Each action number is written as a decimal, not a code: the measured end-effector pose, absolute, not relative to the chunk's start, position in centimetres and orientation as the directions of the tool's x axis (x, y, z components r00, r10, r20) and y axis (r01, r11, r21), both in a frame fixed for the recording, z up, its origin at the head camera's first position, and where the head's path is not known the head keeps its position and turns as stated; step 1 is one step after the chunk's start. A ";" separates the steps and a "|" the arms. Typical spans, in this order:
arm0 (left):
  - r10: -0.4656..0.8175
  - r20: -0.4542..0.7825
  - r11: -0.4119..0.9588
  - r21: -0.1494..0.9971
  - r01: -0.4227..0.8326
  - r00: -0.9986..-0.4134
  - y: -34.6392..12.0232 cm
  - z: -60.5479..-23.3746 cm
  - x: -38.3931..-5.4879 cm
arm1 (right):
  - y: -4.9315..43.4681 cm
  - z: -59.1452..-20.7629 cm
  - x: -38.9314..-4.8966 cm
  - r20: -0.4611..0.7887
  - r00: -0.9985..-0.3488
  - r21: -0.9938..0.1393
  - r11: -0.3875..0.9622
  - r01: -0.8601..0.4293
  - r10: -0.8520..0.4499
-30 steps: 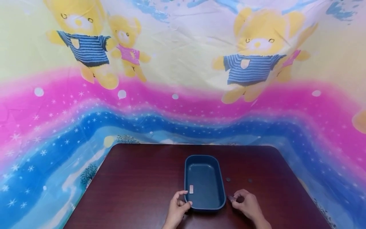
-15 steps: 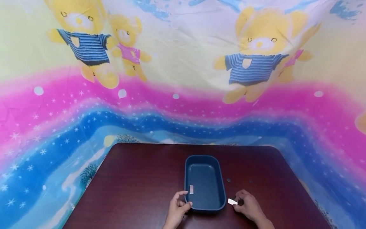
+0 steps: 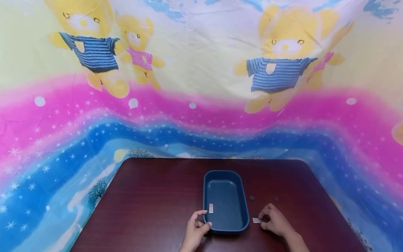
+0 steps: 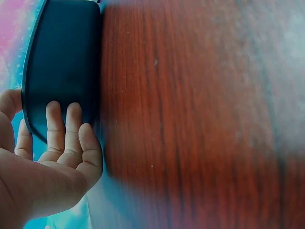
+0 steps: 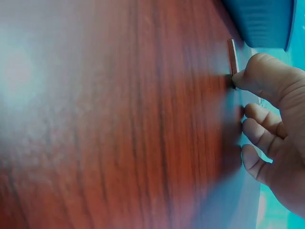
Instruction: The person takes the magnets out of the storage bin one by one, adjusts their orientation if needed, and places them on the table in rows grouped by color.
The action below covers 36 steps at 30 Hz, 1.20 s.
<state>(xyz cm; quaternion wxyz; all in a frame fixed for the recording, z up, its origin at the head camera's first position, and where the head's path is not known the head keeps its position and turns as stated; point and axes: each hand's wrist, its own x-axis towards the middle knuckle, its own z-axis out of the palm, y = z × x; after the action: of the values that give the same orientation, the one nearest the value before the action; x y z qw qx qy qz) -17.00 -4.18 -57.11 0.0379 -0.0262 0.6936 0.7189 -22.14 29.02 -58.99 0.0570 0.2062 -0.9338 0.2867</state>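
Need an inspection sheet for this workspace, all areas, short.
Surface: reddish-brown wood-grain table.
Job's things: dark blue tray; pale pink rectangle inside it by the left wall, loose or stuck can't be told; small flat white piece outside, right of the tray.
Clutter: near dark disc right of the tray, second dark disc farther right.
Grippers: left hand holds the tray's near-left corner; right hand pinches the white piece.
Cables: nothing seen.
Surroundings: bear-print cloth behind the table.
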 end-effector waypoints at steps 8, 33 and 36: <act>0.022 -0.085 -0.041 0.995 -0.086 -0.996 -4.1 -57.5 -17.0 | 29.2 -59.2 -21.5 0.158 -0.951 -0.586 0.750 -0.307 -0.267; 0.029 -0.074 -0.060 0.995 -0.075 -0.997 -4.2 -57.5 -17.2 | 27.4 -53.6 -22.0 -0.084 -0.975 -0.703 0.706 -0.090 -0.208; 0.033 -0.047 -0.057 0.997 -0.049 -0.998 -4.3 -57.4 -17.0 | 26.9 -52.1 -22.1 -0.163 -0.962 -0.689 0.724 -0.049 -0.220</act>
<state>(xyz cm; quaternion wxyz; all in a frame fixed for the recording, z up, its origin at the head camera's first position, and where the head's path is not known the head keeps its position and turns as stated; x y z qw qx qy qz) -17.00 -4.26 -57.37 0.0280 -0.0059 0.6860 0.7271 -22.06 26.95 -52.11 -0.1176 0.0730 -0.9208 0.3645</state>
